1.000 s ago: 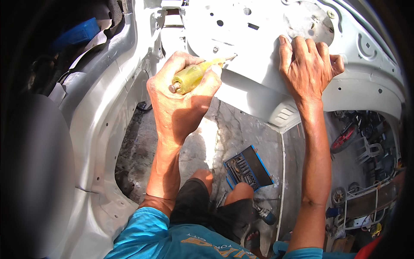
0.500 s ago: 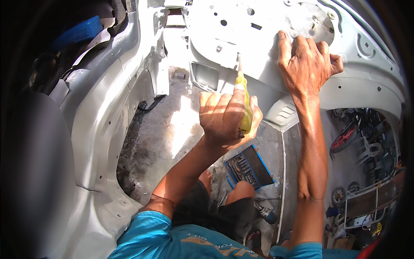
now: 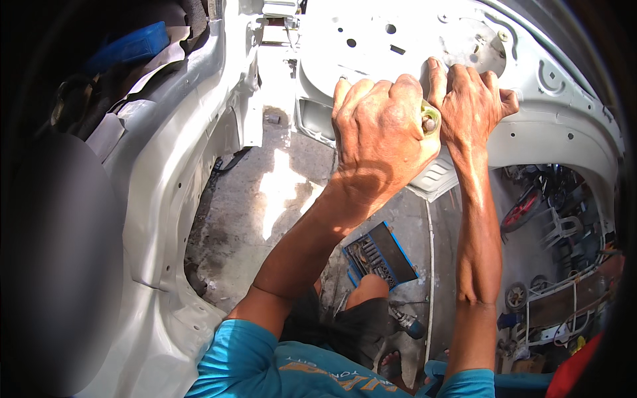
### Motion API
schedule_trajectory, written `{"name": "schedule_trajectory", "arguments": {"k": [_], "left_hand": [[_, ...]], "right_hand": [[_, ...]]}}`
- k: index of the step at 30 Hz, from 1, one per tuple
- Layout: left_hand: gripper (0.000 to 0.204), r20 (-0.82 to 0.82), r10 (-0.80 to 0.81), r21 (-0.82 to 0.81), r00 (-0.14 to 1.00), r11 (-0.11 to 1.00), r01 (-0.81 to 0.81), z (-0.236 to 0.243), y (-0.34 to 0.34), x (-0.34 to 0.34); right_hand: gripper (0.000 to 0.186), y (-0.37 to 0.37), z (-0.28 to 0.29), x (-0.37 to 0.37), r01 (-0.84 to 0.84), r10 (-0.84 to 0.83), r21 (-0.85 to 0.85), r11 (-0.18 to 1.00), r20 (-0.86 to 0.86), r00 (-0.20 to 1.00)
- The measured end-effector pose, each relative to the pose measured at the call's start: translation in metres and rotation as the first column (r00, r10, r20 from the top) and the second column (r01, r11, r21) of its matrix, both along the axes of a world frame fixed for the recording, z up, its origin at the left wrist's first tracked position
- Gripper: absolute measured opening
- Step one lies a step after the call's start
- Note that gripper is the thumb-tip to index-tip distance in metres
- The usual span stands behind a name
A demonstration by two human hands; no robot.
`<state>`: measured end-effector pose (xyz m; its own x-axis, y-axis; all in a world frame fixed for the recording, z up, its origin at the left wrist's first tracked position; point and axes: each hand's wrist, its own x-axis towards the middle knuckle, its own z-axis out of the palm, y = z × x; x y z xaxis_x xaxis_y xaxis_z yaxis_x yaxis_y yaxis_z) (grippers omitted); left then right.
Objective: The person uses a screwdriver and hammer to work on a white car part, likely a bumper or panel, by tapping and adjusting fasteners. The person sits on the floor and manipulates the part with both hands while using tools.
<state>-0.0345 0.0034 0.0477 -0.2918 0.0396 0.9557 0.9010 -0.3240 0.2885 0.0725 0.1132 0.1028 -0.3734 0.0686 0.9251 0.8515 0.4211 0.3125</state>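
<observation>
My left hand [image 3: 381, 132] is closed around a screwdriver [image 3: 428, 121]; the end of its yellowish handle shows beside my thumb, and its shaft is hidden. The hand is over the white metal body panel [image 3: 361, 36], beside my right hand. My right hand [image 3: 472, 109] rests on that panel with bent fingers gripping it, their tips partly hidden, just below a round metal plate [image 3: 488, 50]. Several holes pierce the bright panel.
A white body frame [image 3: 146, 219] curves along the left, with a blue object [image 3: 133, 46] beyond it. On the concrete below are a socket set [image 3: 380, 255] and a power tool [image 3: 408, 322]. A plastic chair [image 3: 559, 225] and wheeled cart [image 3: 557, 302] lie at right.
My left hand has moved right and, since half a second ago, upward with the screwdriver, now mostly covering it. My right hand stays on the panel, shifted only slightly in view.
</observation>
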Motion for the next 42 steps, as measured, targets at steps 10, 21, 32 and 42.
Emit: {"name": "schedule_trajectory", "arguments": {"k": [10, 21, 32, 42], "left_hand": [[0.019, 0.114, 0.013, -0.166, 0.993, 0.986, 0.006, 0.037, -0.009, -0.019], [0.011, 0.343, -0.285, -0.112, 0.895, 0.934, 0.34, 0.031, -0.018, -0.048], [0.028, -0.162, 0.109, 0.067, 0.981, 0.993, -0.099, -0.031, 0.001, 0.018], [0.023, -0.236, 0.092, 0.226, 0.967, 0.973, -0.037, -0.095, 0.01, -0.015]], "right_hand": [[0.044, 0.008, -0.004, 0.004, -0.086, 0.085, 0.043, 0.995, 0.023, 0.996], [0.042, 0.009, -0.005, 0.011, -0.088, 0.084, 0.112, 0.99, 0.046, 0.995], [0.044, 0.005, -0.001, 0.012, -0.088, 0.089, 0.054, 0.995, -0.019, 0.996], [0.047, -0.006, -0.003, 0.0, -0.045, 0.046, -0.06, 0.997, 0.012, 0.999]]}}
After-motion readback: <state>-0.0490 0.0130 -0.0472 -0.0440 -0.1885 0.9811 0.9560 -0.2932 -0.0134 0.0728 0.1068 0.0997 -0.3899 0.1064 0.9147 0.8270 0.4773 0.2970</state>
